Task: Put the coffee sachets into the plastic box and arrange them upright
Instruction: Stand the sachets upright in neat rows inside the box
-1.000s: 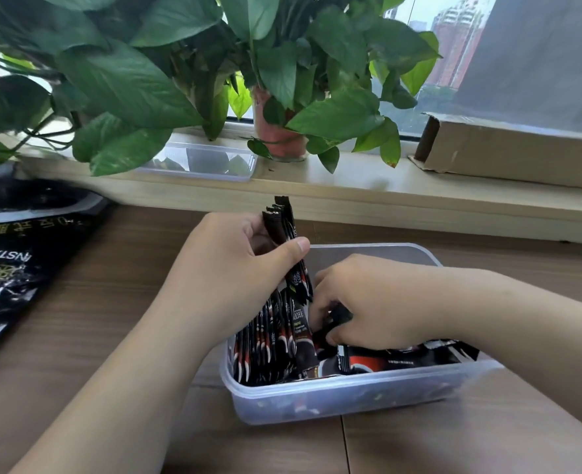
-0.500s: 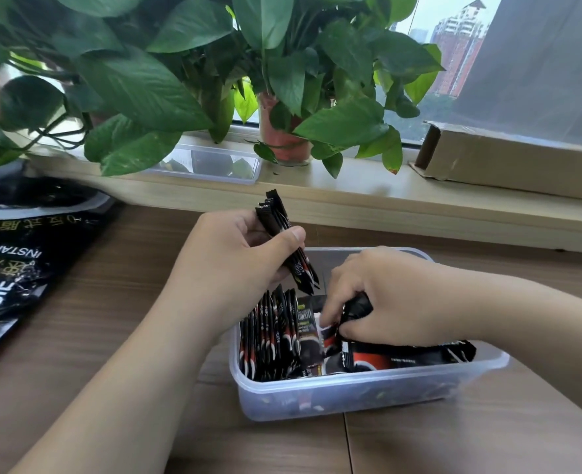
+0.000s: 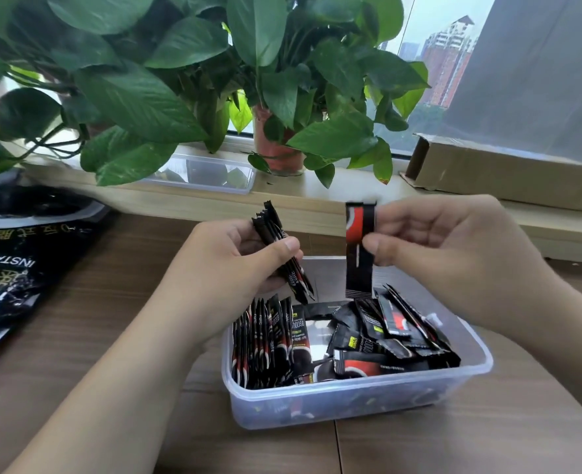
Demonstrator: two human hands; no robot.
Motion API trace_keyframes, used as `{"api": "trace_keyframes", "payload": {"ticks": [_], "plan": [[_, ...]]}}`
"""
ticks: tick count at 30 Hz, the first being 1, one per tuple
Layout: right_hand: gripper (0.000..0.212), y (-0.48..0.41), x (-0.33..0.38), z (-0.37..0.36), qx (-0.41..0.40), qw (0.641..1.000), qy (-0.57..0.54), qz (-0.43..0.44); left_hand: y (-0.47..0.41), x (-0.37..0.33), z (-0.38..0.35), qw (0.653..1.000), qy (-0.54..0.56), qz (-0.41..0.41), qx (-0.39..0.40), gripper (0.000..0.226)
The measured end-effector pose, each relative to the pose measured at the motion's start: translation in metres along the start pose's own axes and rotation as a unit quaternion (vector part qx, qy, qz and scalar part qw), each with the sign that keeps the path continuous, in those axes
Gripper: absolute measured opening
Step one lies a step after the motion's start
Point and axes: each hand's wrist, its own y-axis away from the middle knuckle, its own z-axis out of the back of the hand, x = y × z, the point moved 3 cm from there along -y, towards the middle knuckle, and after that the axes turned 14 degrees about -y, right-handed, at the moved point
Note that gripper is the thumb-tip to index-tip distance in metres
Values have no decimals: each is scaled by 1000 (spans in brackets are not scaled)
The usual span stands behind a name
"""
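Wooden table (image 3: 77, 388): plastic box (image 3: 351, 401) near middle, black bag (image 3: 5, 278) left.

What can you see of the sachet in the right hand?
The sachet is a long, narrow stick, glossy black like foil, with a red curved patch near its top and a thin white line below. It hangs upright over the plastic box, its crimped lower end above the loose sachets. The right hand pinches its upper half.

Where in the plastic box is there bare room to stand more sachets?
Bare floor shows at the far end of the plastic box, behind the upright row. The right half is crowded with a loose pile. Outside, bare table lies between black bag and box.
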Motion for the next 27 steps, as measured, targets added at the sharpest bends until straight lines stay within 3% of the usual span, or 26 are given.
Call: {"api": "trace_keyframes", "payload": {"ticks": [3,9,14,17,21,24,27], "plan": [[18,-7,2,-8,-57,998,33,-4,2,-5,-1,999,12,8,34,10],[11,-11,6,-47,0,985,159,69,6,-11,-2,994,72,8,79,32],[18,-4,-1,-54,41,994,96,42,7,-12,0,991,106,10,75,28],[31,2,1,-56,67,991,113,34,8,-14,0,994,96,4,55,19],[41,7,3,-56,27,990,133,48,9,-15,-3,989,135,13,58,18],[35,11,4,-56,-19,988,147,38,10,-15,-2,988,142,23,48,19],[25,13,9,-62,-7,973,222,66,10,-18,-2,987,155,29,38,40]]}}
